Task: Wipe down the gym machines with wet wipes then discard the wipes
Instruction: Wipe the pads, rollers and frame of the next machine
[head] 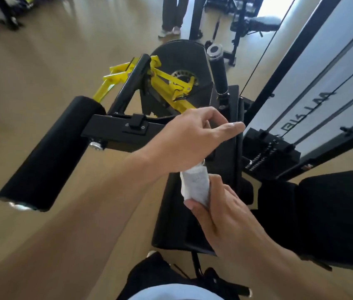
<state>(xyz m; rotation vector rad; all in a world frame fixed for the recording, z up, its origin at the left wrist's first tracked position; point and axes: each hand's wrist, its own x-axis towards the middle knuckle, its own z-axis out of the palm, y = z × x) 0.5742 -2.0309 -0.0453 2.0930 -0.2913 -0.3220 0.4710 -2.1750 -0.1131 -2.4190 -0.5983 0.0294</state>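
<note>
- Head view looks down on a leg machine (127, 131): black frame, yellow levers, a roller pad (49, 156) out to the left and a seat (192, 213) below the hands.
- Right hand (229, 215) grips a white wipe pack (196, 187), thumb along its lower edge and fingers (218, 185) curled round its far side. The pack is in the air above the seat, not touching the machine.
- Left hand (192, 141) reaches across to the pack's top end. Its fingers are curled at the top end as if pinching there, but the palm hides the contact, so I cannot tell whether a wipe is already between them.
- Step in hand, as I judge it: getting a wipe out of the pack. No loose wipe shows and no wiping has begun on this machine.
- Next move calls for a firm hold on the pack while the left hand draws one sheet clear, then pressing it onto the pad or seat.
- No bin is in sight, so discarding is well off.
- Another person's legs (174, 16) stand far behind.
</note>
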